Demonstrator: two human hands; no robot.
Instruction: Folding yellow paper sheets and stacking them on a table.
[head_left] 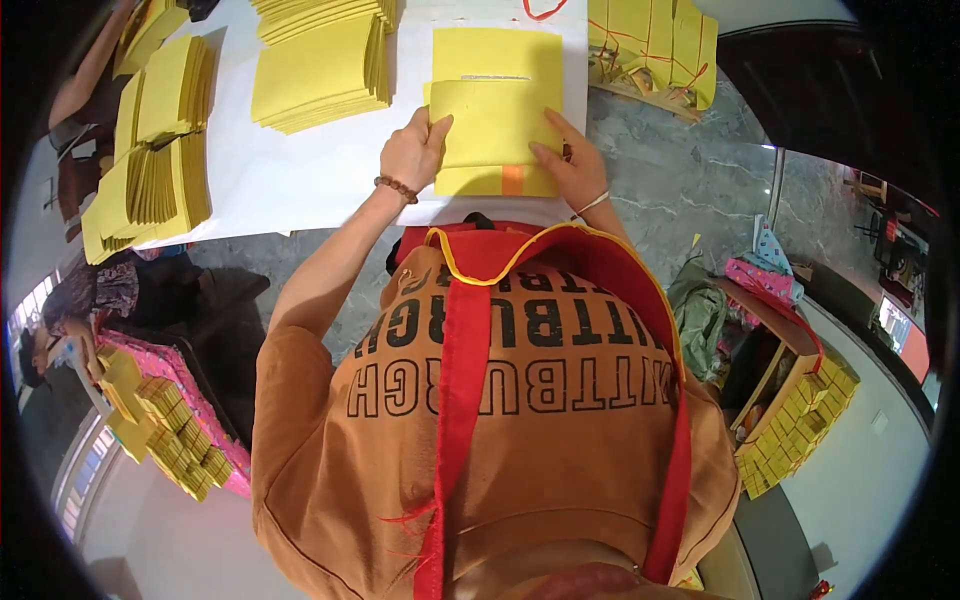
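In front of me on the white table lies a stack of yellow paper [490, 120], with a smaller yellow piece or fold on top. A pale grey strip crosses its upper part, and an orange patch [512, 180] shows near its lower edge. My left hand [412, 152] is closed on the paper's left edge, thumb on top and fingers partly hidden. At the right edge, my right hand [574, 168] grips the paper with thumb and forefinger on its upper face. The other right fingers are curled and partly out of sight.
Fanned yellow paper stacks [315, 85] stand to the left on the white table [400, 205], more [165, 110] at its far left. Yellow bundles tied with red string [650, 50] sit beyond its right edge. Another person's arm [95, 70] shows at upper left. Yellow bundles [805, 420] lie at lower right.
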